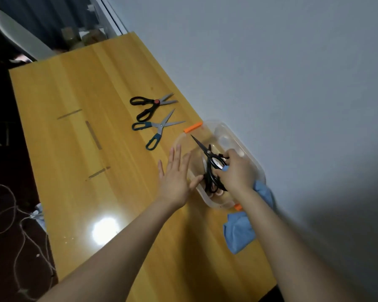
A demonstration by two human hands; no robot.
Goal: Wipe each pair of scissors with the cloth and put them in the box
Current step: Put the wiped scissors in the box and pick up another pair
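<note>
My right hand (236, 171) grips all-black scissors (208, 162) by the handles, over the clear plastic box (244, 149) with orange clips; the blades point to the far left. My left hand (176, 177) is spread flat beside the box's left wall, its thumb near the scissor handles. Two more pairs lie on the table beyond the box: black-handled scissors with a red pivot (150, 105) and teal-handled scissors (157, 130), both with blades apart. The blue cloth (239, 233) lies bunched under my right forearm, at the box's near end.
The yellow wooden table (96, 149) runs along a grey wall (292, 83) on the right. A bright light glare shows on its near surface. Cords lie on the dark floor to the left, and a white chair stands at the far left.
</note>
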